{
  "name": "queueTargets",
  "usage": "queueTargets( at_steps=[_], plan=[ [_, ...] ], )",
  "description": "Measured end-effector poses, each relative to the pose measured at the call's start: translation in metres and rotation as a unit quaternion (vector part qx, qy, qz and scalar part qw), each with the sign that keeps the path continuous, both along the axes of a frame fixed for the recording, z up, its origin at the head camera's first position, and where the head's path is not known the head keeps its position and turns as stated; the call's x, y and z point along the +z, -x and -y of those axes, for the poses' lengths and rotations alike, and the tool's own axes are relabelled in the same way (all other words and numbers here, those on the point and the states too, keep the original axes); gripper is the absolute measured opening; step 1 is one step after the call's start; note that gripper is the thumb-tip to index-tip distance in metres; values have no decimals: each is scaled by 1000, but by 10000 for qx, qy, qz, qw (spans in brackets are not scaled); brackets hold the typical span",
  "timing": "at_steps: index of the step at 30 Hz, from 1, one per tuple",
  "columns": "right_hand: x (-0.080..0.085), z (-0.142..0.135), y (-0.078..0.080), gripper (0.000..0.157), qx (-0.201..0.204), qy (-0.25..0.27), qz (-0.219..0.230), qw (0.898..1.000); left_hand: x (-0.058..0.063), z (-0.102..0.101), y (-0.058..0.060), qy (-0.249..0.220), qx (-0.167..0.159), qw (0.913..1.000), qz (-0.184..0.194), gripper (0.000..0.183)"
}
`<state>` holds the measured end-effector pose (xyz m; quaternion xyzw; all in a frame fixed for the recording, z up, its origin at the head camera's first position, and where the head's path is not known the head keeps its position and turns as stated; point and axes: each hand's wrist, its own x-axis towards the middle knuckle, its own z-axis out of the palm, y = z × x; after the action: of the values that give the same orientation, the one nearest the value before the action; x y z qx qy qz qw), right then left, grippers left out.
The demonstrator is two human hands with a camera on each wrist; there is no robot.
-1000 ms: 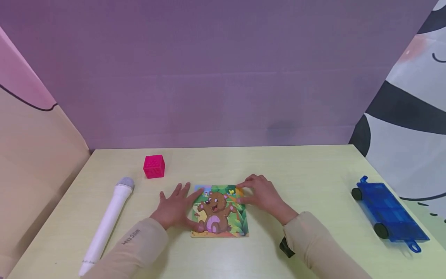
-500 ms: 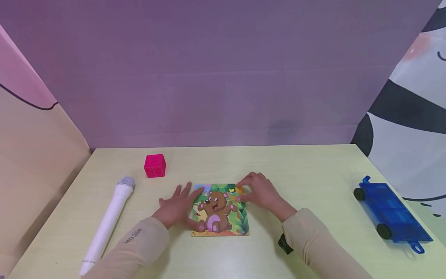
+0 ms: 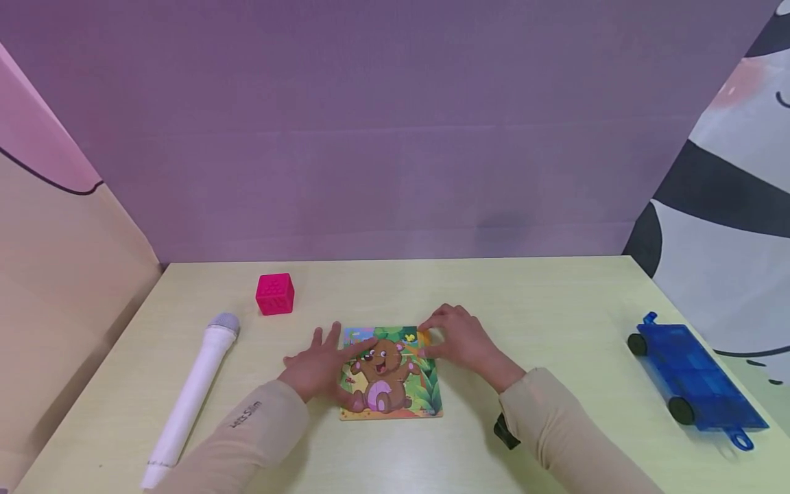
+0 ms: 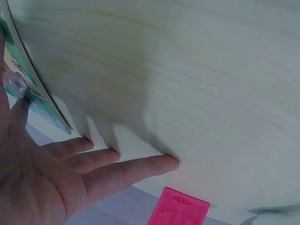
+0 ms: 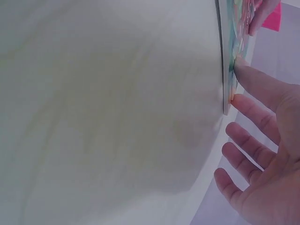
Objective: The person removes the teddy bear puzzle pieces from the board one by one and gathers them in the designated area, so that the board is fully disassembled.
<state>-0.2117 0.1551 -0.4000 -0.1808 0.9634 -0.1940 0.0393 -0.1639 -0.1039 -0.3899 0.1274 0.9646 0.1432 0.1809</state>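
A square picture puzzle (image 3: 395,384) with a brown bear on it lies flat on the table. My left hand (image 3: 316,370) is at its left side with fingers spread, and the index finger reaches over the picture near the bear's head. The left wrist view shows the other fingers of the left hand (image 4: 51,183) stretched out over the table. At the top right corner of the puzzle, my right hand (image 3: 463,343) touches the surface with thumb and index fingertips, held apart. Its other fingers, in the right wrist view, extend loosely beyond the puzzle's edge (image 5: 226,70).
A pink block (image 3: 274,293) stands behind and left of the puzzle. Along the left side lies a white toy microphone (image 3: 194,398) with a grey head. A blue see-through wheeled toy (image 3: 694,374) sits near the right table edge. A purple panel (image 3: 395,137) rises behind the table.
My left hand has shifted slightly right, its index finger sliding further over the picture. The right hand stays at the top right corner. The camera view has moved slightly.
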Motion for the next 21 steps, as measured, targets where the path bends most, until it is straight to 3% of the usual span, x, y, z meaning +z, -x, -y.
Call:
queueTargets(
  at_steps=[8,15,21],
  plan=[
    [4,0,2,32,202,176,173,9995,1,-1,3,-19,-3,9999,105,97],
    [5,-2,1,38,382,46,131,9992,3,0,4,-41,-19,9998,178,97],
    [4,-3,3,38,428,290,251,9983,3,-1,5,-39,-20,9998,189,97]
  ],
)
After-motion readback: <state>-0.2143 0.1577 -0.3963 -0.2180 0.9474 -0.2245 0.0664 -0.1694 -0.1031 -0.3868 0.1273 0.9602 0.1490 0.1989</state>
